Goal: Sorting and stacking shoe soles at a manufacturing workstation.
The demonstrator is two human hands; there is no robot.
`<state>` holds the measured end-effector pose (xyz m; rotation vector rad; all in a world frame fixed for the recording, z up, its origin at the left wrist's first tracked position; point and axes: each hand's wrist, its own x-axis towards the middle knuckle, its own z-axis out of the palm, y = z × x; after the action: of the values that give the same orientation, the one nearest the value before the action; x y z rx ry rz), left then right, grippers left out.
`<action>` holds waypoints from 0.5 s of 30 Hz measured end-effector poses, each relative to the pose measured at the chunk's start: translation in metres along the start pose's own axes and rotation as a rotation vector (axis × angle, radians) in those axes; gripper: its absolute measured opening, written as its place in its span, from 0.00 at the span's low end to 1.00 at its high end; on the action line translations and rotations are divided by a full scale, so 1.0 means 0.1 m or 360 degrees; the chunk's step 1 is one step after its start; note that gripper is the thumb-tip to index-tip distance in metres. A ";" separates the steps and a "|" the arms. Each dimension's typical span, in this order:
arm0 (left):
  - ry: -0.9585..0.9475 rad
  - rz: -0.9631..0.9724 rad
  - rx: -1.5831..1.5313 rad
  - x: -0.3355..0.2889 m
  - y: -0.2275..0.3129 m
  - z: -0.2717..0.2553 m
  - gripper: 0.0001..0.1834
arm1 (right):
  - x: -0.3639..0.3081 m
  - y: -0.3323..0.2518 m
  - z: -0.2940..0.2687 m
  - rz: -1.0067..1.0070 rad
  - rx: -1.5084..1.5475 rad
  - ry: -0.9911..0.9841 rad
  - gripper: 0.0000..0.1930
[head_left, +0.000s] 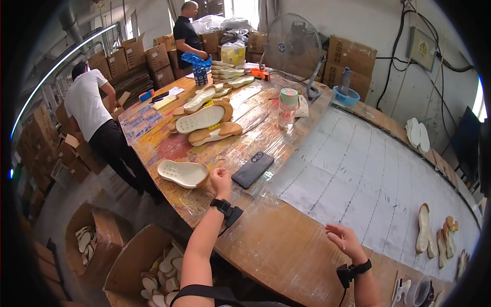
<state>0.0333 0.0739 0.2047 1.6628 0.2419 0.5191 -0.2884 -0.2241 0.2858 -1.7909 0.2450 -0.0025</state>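
Note:
A cream shoe sole lies on the table close to its left edge, its hollow side up. Right beside its heel end is my left hand, fingers curled together; whatever they may hold is too small or hidden to make out. A dark ribbed phone rests just to the right of that hand. My right hand hovers over the near edge of the white marked sheet, its fingers stretched and apart, with nothing plainly held. Both wrists wear black straps.
Stacked soles stand farther back, near a lidded bottle and a large fan. More soles lie at the right. Cardboard boxes of soles stand below on the left. Two people are beyond the table.

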 end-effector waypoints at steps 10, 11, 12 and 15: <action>0.0036 0.0704 0.1874 -0.19 0.39 -1.00 0.27 | -0.26 0.43 -0.17 0.0113 0.0412 0.0428 0.15; -0.0221 0.0611 0.1904 -0.23 0.39 -1.05 0.23 | -0.27 0.49 -0.19 0.0108 0.0428 0.0503 0.15; -0.0318 0.0644 0.1747 -0.10 0.24 -1.21 0.20 | -0.26 0.52 -0.16 0.0094 0.0459 0.0550 0.14; -0.0482 0.0542 0.1408 0.12 0.22 -1.15 0.15 | -0.28 0.56 -0.18 0.0055 0.0557 0.0712 0.14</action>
<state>-0.0129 0.1765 0.2382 2.6441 -0.0604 0.4219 -0.3275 -0.2484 0.2400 -1.4189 0.5598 -0.4016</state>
